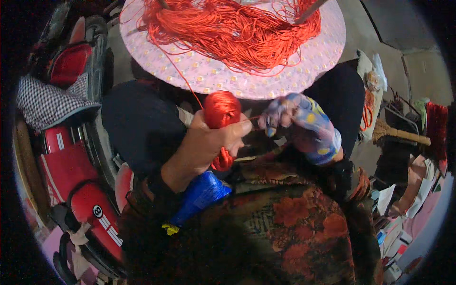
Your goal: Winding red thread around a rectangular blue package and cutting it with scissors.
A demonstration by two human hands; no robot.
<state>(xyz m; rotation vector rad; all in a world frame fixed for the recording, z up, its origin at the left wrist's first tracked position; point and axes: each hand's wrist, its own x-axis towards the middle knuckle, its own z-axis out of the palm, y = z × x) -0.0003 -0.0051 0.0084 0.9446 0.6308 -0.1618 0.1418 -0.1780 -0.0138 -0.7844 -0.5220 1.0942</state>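
My bare left hand (209,142) is closed around an upright bundle of shiny red cord (222,107), whose lower end shows below my fist. From the bundle one strand rises to the large loose red hank (237,35) on the round table. A short length of cord also stretches across to my right hand (299,123), which wears a blue patterned glove with bare fingertips. Its fingers are curled in on that cord and slightly blurred. Both hands are above my lap, just short of the table's near edge.
The round table has a pink patterned cover (190,78), with wooden posts (311,12) standing in the hank. A red ride-on vehicle (90,204) is at the left. On the right lie orange-handled scissors (366,116) and a straw broom (399,134). Something blue and shiny (202,194) is by my left forearm.
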